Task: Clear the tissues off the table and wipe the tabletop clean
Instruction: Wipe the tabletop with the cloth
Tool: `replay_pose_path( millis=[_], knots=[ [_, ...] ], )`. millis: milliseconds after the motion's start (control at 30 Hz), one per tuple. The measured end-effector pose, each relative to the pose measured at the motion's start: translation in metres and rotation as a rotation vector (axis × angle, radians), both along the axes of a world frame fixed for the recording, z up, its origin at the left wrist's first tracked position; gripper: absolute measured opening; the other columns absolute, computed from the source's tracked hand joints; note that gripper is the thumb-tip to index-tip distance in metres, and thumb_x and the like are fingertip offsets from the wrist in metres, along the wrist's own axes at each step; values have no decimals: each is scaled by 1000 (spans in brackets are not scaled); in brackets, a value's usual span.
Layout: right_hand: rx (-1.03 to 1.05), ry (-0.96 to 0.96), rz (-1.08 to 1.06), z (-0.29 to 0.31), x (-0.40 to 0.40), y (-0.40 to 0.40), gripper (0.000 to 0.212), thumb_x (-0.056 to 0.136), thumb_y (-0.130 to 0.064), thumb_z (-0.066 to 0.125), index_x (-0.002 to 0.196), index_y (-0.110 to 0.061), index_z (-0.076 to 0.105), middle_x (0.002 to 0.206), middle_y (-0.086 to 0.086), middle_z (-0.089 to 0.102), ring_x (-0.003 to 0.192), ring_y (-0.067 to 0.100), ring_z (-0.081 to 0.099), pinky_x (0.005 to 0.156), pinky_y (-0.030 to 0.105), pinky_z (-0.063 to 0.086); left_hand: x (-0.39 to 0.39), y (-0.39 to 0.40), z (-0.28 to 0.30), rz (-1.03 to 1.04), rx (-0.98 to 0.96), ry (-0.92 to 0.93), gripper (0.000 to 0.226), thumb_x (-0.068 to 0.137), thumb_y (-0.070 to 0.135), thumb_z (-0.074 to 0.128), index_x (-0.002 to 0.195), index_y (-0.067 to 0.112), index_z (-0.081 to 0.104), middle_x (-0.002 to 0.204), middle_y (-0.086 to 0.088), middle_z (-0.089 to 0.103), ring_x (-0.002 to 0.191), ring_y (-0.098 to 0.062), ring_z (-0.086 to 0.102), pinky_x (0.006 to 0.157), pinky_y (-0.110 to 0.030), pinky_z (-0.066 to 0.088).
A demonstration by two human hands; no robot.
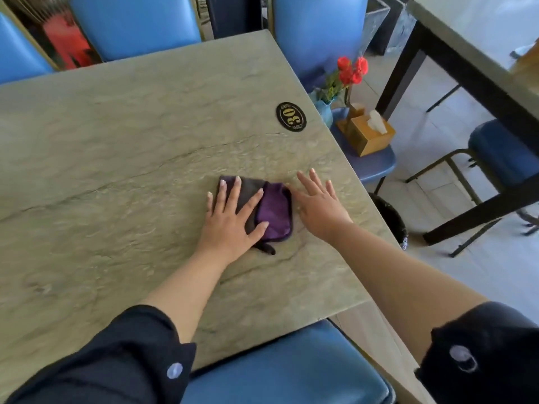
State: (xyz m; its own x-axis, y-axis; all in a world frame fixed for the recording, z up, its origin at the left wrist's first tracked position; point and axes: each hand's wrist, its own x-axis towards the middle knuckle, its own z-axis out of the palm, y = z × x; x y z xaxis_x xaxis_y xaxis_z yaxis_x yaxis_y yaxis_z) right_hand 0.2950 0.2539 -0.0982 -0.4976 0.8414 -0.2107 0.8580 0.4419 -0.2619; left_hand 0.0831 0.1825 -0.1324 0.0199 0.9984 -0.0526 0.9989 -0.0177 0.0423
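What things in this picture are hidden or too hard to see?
- Head view: the part of the cloth under the left hand is covered by it.
- The dark bin beside the table is partly hidden by the table's edge.
- The small lettering around the 30 on the number plate is too small to read.
- The vase base is hidden behind the table corner.

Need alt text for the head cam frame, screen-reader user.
A person's left hand presses flat on a folded purple and dark cloth on a stone-look table, with the open right hand beside it. A wooden tissue box and red flowers sit on a blue chair past the table's edge.
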Motion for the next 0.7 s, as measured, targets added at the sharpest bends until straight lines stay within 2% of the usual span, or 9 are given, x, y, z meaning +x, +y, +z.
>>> replay_pose_path(
  millis=[200, 333, 400, 500, 600, 700],
  knots=[
    [83, -30, -44, -13, -12, 65, 56, 102, -33, 31, 154, -29, 11, 163, -1, -1, 149, 23, -11, 117, 58, -5, -14, 127, 6, 232, -120, -16, 74, 85, 76, 20, 150, 48, -2, 162, -7, -15, 147, -35, -16, 117, -54, -10],
    [32, 114, -83, -24, -8, 82, 51, 101, -40, 35, 151, -38, 22, 162, -4, 9, 150, 17, -4, 119, 54, -6, -8, 183, 15, 370, -246, -22, 74, 88, 73, 17, 150, 43, -7, 160, -13, -20, 144, -41, -20, 116, -55, -12],
    [-2, 217, -105, -26, -3, 84, 50, 102, -32, 38, 150, -34, 27, 161, -6, 14, 150, 14, -1, 120, 48, -7, 3, 178, 14, 373, -197, -24, 71, 91, 68, 18, 151, 41, -6, 160, -14, -17, 145, -43, -18, 117, -55, -11],
    [-122, 407, -148, -20, 6, 91, 50, 101, -8, 38, 149, -21, 32, 160, -5, 21, 149, 11, 5, 118, 38, -8, 17, 140, 8, 256, -86, -15, 66, 93, 64, 19, 151, 43, -4, 162, -12, -13, 146, -40, -14, 118, -53, -8],
    [-159, 402, -104, -17, 12, 91, 53, 98, 3, 32, 149, -12, 33, 160, -1, 20, 150, 14, 5, 118, 37, -8, 37, 89, 7, 171, -76, -31, 66, 92, 63, 19, 150, 44, -6, 162, -9, -15, 147, -37, -16, 119, -51, -7],
    [-164, 440, -100, -16, 21, 74, 50, 98, 3, 31, 147, -7, 34, 159, 4, 23, 150, 17, 8, 120, 34, -3, 64, 38, 10, 155, -110, -21, 70, 86, 67, 8, 149, 44, -10, 161, -9, -18, 146, -35, -20, 119, -51, -7]
  ],
)
